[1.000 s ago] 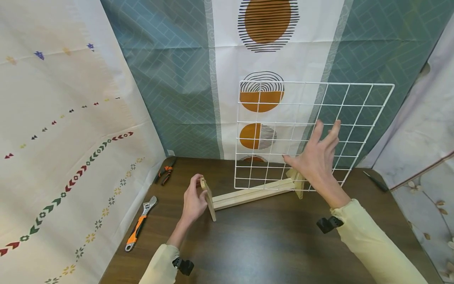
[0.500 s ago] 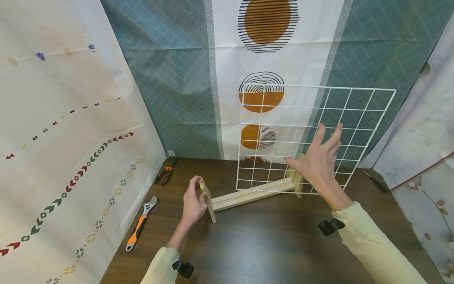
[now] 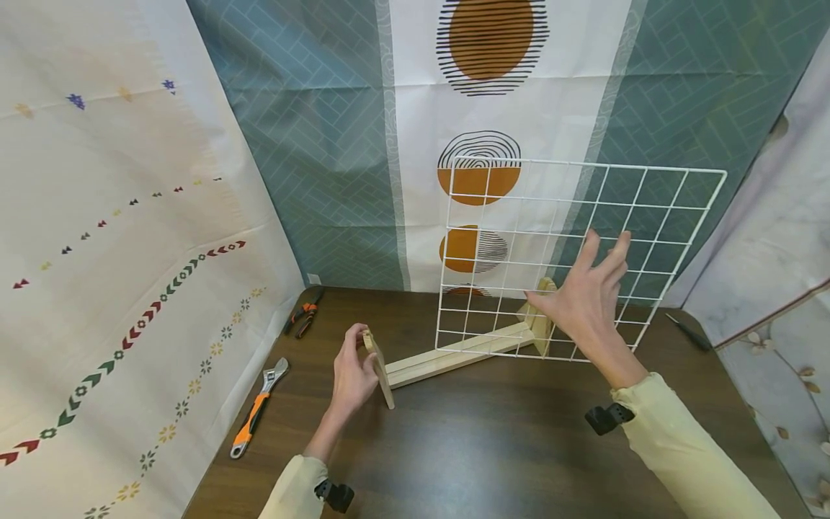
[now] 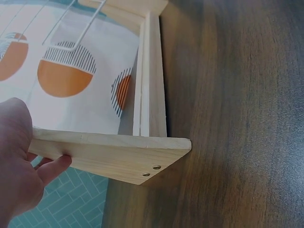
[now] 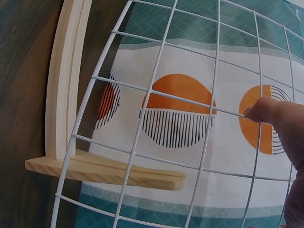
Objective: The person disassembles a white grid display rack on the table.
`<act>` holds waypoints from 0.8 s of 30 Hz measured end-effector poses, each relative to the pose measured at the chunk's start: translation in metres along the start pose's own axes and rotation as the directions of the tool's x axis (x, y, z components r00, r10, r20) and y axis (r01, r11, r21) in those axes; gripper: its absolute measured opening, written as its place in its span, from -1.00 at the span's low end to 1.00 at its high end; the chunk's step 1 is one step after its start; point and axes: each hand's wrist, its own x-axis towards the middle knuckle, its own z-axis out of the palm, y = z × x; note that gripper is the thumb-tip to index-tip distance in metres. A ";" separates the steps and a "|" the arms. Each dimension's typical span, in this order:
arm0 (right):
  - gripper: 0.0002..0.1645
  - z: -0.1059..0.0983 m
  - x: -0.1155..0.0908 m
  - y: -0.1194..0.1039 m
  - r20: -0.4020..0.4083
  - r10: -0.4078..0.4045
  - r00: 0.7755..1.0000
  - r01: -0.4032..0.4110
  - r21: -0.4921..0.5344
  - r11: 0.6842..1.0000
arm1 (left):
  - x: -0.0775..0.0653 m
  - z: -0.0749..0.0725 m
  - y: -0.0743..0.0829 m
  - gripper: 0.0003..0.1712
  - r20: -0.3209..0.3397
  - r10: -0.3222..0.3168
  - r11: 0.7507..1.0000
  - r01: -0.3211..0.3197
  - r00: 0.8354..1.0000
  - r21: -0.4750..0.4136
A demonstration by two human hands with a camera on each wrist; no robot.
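A pale wooden stand lies on the brown table, with two long rails (image 3: 460,358) joining a board at each end. My left hand (image 3: 353,371) pinches the upper part of the near end board (image 4: 109,152), thumb on its outer face. Two metal fasteners (image 4: 156,167) sit in that board's lower corner. My right hand (image 3: 586,299) holds a white wire grid panel (image 5: 150,91) up and tilted, with its fingers spread across the wires. The grid overlaps the stand's far end board (image 5: 118,173) in the head view, and its lower edge crosses in front of the rails.
Pliers with orange and black handles (image 3: 302,313) lie at the table's back left, an adjustable wrench (image 3: 258,411) nearer on the left. A dark-handled screwdriver-like tool (image 3: 690,333) rests at the right edge. Patterned cloths hang behind and on both sides.
The grid has come down slightly and shifted a little right with my right hand. My left hand stays on the end board, nearly still, while the stand's far end shifts slightly.
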 end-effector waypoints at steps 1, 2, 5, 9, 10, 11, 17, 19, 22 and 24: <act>0.65 0.000 0.000 0.000 0.001 0.000 1.000 0.000 0.000 1.000 | 0.000 0.000 0.000 -0.25 0.000 -0.001 1.000 0.001 1.000 0.003; 0.65 0.000 -0.001 0.000 0.000 0.000 1.000 0.000 0.001 1.000 | -0.001 0.000 0.000 -0.25 0.000 0.002 1.000 -0.002 1.000 0.004; 0.64 0.001 -0.001 0.001 -0.010 -0.006 1.000 0.006 0.003 1.000 | -0.001 0.000 -0.001 -0.24 -0.003 0.008 1.000 -0.008 1.000 0.015; 0.64 0.002 0.000 0.001 -0.007 0.000 1.000 0.000 0.004 1.000 | -0.002 -0.001 -0.001 -0.23 -0.004 0.007 1.000 -0.007 1.000 0.017; 0.64 0.002 0.001 0.001 -0.005 0.003 1.000 -0.003 0.004 1.000 | -0.002 -0.001 -0.001 -0.23 -0.006 0.010 1.000 -0.010 1.000 0.017; 0.64 0.002 0.001 0.001 -0.002 0.005 1.000 -0.005 0.004 1.000 | -0.003 -0.001 -0.001 -0.23 -0.007 0.011 1.000 -0.011 1.000 0.015; 0.66 0.003 0.000 0.002 0.011 0.014 1.000 -0.014 0.002 1.000 | -0.005 -0.002 -0.001 -0.21 -0.030 0.030 0.999 -0.030 0.999 0.017; 0.66 0.003 0.000 0.002 0.012 0.016 1.000 -0.016 0.003 1.000 | -0.006 -0.002 -0.001 -0.20 -0.036 0.035 0.999 -0.034 0.999 0.027; 0.67 0.004 0.000 0.003 0.006 0.012 1.000 -0.013 0.004 1.000 | -0.007 -0.002 -0.001 -0.20 -0.039 0.037 0.999 -0.036 0.999 0.039; 0.67 0.004 -0.001 0.003 0.003 0.012 1.000 -0.012 0.003 1.000 | -0.008 -0.002 -0.001 -0.20 -0.039 0.037 0.998 -0.035 0.999 0.044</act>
